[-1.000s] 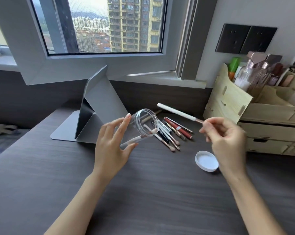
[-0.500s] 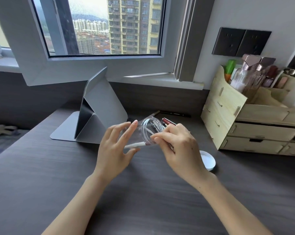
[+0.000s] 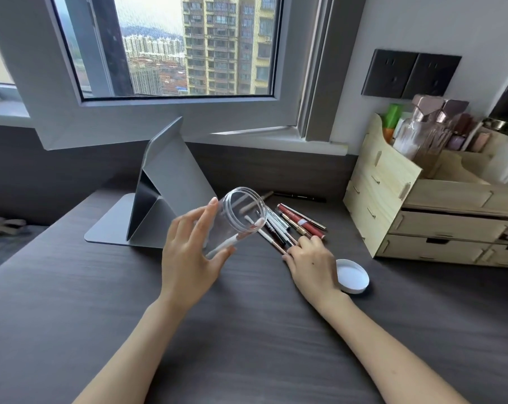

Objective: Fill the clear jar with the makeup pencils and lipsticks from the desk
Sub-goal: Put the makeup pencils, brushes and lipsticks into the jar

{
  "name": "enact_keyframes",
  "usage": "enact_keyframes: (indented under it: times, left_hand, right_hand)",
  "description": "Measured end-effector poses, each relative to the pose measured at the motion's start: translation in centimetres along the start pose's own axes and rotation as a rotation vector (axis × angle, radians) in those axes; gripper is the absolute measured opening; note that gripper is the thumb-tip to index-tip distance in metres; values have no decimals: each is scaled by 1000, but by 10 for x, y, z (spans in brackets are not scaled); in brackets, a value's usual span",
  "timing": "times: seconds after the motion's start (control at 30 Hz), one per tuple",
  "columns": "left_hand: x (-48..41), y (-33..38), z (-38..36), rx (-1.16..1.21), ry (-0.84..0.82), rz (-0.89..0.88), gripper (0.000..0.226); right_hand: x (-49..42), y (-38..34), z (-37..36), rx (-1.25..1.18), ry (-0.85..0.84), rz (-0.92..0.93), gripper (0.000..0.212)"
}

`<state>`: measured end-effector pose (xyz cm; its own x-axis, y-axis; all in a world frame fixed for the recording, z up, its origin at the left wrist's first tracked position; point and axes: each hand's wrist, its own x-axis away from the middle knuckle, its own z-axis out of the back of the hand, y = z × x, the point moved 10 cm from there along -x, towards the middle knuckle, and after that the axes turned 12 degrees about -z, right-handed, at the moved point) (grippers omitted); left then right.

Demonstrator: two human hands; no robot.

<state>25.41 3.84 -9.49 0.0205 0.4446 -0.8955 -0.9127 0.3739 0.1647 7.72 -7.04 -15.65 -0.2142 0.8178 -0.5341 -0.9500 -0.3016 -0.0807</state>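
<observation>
Clear plastic jar (image 3: 235, 221), tilted in the left hand's (image 3: 193, 255) closed grip with one white pencil (image 3: 241, 233) inside, awaits more as the right hand (image 3: 312, 262) closes on a pencil in the counter pile (image 3: 290, 225); next, lift and insert.

We see two bare forearms reaching in from the bottom edge, with no sleeves, cuffs or gloves covering them as far as the frame shows. Our left hand (image 3: 190, 252) wears no ring, watch or bracelet, and its nails are fairly long, rounded and pale, without any strong polish that we can make out. Our right hand (image 3: 312, 262) is likewise free of jewellery, and its back carries a small dark mole near the middle. Both wrists are bare, slim and unmarked.
</observation>
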Motion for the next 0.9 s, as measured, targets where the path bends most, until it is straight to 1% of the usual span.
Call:
enact_keyframes:
  times: [0.07,0.1,0.13,0.2,0.3,0.37,0.43,0.47,0.53,0.6,0.67,0.73,0.8,0.9]
  left_hand:
    - [0,1,-1,5,-7,-5,80]
    - [0,2,-1,6,-8,-9,80]
    - [0,2,-1,6,-7,-12,80]
    - [-1,2,0,3,-12,-9,79]
    - [0,1,-2,2,-27,-5,80]
    - [0,1,-2,4,-27,-12,80]
    - [0,3,-2,5,-25,-28,79]
    - [0,5,-3,4,-26,-46,80]
    - [1,10,-5,3,-35,-91,81]
    - [1,16,-8,10,-47,-132,81]
    - [2,21,-10,17,-56,-164,77]
    - [3,23,-11,24,-65,-178,75]
    - [3,22,-11,30,-64,-175,72]
    - [2,19,-9,25,-56,-163,69]
  right_hand:
    - [1,1,6,-64,27,2,19]
    - [1,7,15,-175,51,-42,16]
    - [0,19,25,-332,87,-129,14]
    - [-3,47,41,-646,60,-329,15]
    - [1,81,79,-1113,93,-488,17]
    - [8,99,113,-1342,201,-529,21]
    - [16,106,149,-1459,332,-496,23]
    - [18,104,162,-1499,364,-457,23]
    - [18,89,178,-1501,353,-362,23]
    - [15,61,177,-1419,244,-281,18]
    - [10,31,162,-1290,109,-227,11]
    - [9,4,148,-1114,33,-153,10]
    - [10,-15,137,-912,37,-68,12]
    - [12,-34,127,-677,56,26,24]
